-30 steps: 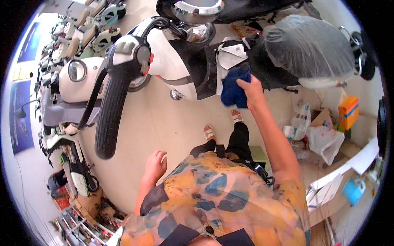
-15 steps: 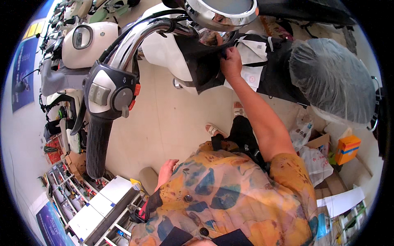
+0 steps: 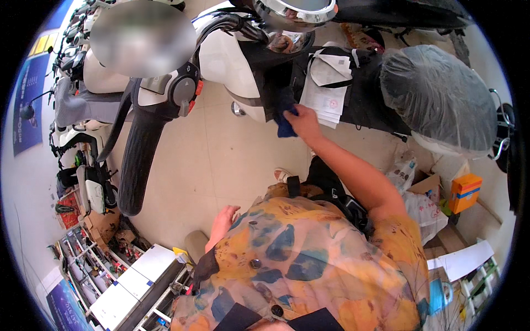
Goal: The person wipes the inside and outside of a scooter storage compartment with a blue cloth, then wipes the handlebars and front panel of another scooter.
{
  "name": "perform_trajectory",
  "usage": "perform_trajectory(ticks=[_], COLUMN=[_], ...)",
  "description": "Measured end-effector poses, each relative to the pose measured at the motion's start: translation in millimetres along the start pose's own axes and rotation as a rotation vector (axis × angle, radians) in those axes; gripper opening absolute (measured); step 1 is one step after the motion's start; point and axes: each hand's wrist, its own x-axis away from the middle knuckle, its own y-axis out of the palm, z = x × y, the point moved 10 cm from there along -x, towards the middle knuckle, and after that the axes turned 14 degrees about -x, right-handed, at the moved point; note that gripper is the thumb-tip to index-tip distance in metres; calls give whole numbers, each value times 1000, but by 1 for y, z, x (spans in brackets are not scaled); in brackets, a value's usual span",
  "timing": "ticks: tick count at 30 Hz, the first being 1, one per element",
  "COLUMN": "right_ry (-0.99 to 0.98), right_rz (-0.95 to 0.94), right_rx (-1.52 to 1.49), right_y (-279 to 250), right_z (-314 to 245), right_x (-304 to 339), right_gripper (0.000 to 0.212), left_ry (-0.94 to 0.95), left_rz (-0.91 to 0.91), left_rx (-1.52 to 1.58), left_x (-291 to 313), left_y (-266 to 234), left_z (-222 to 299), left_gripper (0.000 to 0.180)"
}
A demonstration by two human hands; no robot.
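My right hand (image 3: 302, 122) is closed on a dark blue cloth (image 3: 286, 117), which hangs against the black inner front panel of a white and black electric scooter (image 3: 229, 66). White papers (image 3: 323, 99) with a red stamp lie on the scooter's black floor area, just right of the cloth. By my left side, my left hand (image 3: 223, 222) hangs low with its fingers loosely stretched out and holds nothing. The scooter's black handlebar grip (image 3: 141, 165) rises at the left, well apart from both hands.
A seat in clear plastic wrap (image 3: 439, 99) stands at the right. The round chrome mirror (image 3: 298, 16) is at the top. Below the seat are plastic bags, a cardboard box and an orange box (image 3: 465, 193). A white cabinet (image 3: 132, 281) and several parked scooters line the left.
My right hand has moved down and toward me along the front panel, and the blue cloth now shows plainly below it. More of the papers is visible. The left hand stays low.
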Motion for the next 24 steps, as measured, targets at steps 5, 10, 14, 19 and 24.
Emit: perform_trajectory(ticks=[5,10,14,19,24], right_ry=[714,746,734,790,724], right_rz=[97,132,30,-93,-280], right_rx=[-715,-1282,-1525,-1569,-1476], right_y=[-47,-66,-66,-57,-53], right_z=[45,1,-17,-48,-81], right_x=[33,20,2,13,28], right_gripper=[20,33,41,43,49], left_ry=[-66,-96,-100,-176,187], left_rz=[68,97,119,274,310], left_rx=[35,-7,2,261,486], left_x=[1,1,-4,-36,-120], left_y=[-6,0,-10,-42,-105], left_z=[-5,0,21,49,158], left_gripper=[23,22,22,21,52])
